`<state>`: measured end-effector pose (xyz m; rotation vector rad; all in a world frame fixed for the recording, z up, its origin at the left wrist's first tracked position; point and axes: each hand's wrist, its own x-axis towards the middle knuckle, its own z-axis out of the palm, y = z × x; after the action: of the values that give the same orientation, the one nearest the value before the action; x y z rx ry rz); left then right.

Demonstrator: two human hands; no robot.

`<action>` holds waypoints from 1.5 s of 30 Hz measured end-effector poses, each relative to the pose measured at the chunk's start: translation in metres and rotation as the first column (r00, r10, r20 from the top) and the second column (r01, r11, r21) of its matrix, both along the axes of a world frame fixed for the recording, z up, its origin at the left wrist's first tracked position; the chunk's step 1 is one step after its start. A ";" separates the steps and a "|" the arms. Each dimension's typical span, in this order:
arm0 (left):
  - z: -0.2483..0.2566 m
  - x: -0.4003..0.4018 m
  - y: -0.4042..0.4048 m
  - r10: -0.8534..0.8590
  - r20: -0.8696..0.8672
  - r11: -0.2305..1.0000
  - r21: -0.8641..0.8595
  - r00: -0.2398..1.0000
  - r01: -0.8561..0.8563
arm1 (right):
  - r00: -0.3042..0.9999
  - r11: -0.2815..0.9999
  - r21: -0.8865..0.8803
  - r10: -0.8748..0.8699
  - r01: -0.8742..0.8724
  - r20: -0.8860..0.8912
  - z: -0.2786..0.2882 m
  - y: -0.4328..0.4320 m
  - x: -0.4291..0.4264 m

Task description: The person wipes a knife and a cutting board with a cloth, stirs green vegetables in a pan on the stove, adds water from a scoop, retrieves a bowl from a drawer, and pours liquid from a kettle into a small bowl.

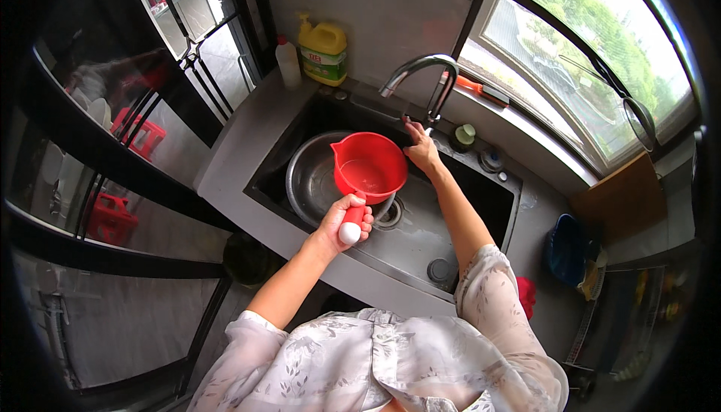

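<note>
My left hand [345, 223] is closed around the red handle with a white end of a red plastic water ladle [370, 167]. The ladle is held above a round metal basin [310, 181], which stands in the left part of a dark sink [417, 243]. My right hand [421, 146] reaches to the base of the chrome faucet [448, 82], its fingers at the lever; whether they grip it is hard to tell. The faucet's spout points towards the back of the sink. A drain [390, 213] shows beside the basin.
A yellow pump jug [324, 54] and a white bottle with a red cap [289, 63] stand behind the sink at the left. A green-topped container [464, 135] is right of the faucet. A blue plastic basin [565, 250] sits on the right counter, beneath a window [563, 63].
</note>
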<state>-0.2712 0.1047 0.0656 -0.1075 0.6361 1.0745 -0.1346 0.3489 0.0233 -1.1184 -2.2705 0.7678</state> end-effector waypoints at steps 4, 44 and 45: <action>-0.013 -0.024 0.017 -0.053 0.071 0.997 0.063 0.996 0.049 | 0.998 0.999 -0.010 0.049 -0.049 -0.040 -0.010 -0.004 0.016; -0.086 -0.088 0.051 -0.246 0.269 0.966 -0.008 0.931 0.258 | 0.943 0.898 -0.291 -0.322 0.331 0.078 -0.013 -0.023 -0.039; -0.085 -0.090 0.049 -0.244 0.277 0.964 -0.036 0.929 0.263 | 0.939 0.901 -0.269 -0.338 0.341 0.058 -0.010 -0.023 -0.043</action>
<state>-0.3611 0.1541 -0.0196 -0.2256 0.4272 0.7685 -0.1774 0.3256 0.0134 -1.5978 -1.9337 0.9510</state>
